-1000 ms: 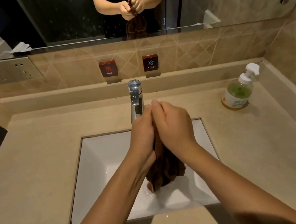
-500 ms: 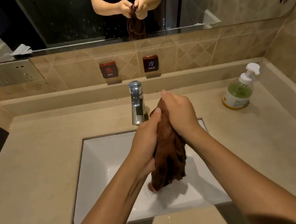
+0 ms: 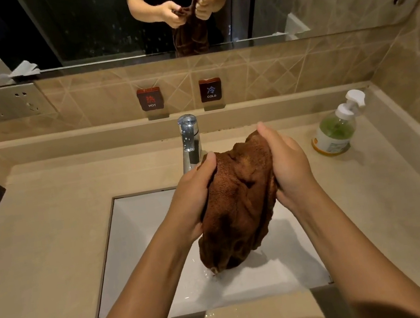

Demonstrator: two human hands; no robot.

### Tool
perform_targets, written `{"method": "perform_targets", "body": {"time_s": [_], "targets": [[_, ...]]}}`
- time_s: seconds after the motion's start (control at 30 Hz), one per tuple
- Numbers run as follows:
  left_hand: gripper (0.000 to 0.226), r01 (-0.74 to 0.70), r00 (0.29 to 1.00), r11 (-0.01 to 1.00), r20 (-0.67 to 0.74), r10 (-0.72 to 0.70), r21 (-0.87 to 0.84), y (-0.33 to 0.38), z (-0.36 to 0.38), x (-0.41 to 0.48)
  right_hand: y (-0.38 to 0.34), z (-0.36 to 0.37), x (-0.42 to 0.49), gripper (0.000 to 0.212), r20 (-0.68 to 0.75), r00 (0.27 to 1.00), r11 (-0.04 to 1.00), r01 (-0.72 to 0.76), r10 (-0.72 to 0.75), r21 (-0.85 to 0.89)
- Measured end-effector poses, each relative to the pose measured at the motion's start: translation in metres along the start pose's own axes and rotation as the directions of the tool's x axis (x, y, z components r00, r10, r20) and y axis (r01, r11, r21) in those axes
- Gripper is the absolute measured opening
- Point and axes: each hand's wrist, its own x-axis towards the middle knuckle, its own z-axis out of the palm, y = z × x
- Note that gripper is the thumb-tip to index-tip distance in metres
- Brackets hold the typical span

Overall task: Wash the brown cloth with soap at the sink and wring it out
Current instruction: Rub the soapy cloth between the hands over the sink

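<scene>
My left hand (image 3: pixel 194 198) and right hand (image 3: pixel 287 166), apart, each grip the bunched cloth (image 3: pixel 239 200) above the sink (image 3: pixel 137 229).

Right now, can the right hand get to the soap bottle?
Probably yes. The soap bottle stands on the counter just right of the right hand, with only bare counter between them. But that hand grips the brown cloth, so it must let go first.
</scene>
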Motion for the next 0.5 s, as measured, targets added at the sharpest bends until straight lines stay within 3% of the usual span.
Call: {"method": "perform_targets", "body": {"time_s": [0.07, 0.17, 0.27, 0.37, 0.5], "targets": [[0.036, -0.030, 0.999, 0.999, -0.021, 0.030, 0.011, 0.002, 0.006, -0.001, 0.008, 0.008, -0.010, 0.043, 0.034, 0.998, 0.962, 0.062, -0.055, -0.268], [0.039, -0.086, 0.994, 0.994, -0.059, 0.090, 0.067, -0.002, 0.016, -0.001, 0.022, 0.025, -0.022, 0.043, 0.112, 0.949, 0.730, 0.299, -0.295, -0.614], [0.041, -0.115, 0.992, 0.990, -0.050, 0.119, 0.082, -0.005, 0.022, -0.005, 0.024, 0.026, -0.011, 0.048, 0.042, 0.910, 0.666, 0.333, -0.413, -0.668], [0.038, -0.123, 0.990, 0.989, -0.058, 0.128, 0.081, -0.002, 0.019, -0.005, 0.023, 0.024, 0.003, 0.051, 0.018, 0.935, 0.690, 0.275, -0.355, -0.669], [0.044, -0.154, 0.975, 0.976, -0.137, 0.175, 0.154, -0.002, 0.014, -0.002, 0.034, 0.027, -0.011, 0.048, 0.100, 0.950, 0.688, 0.284, -0.295, -0.668]]}}
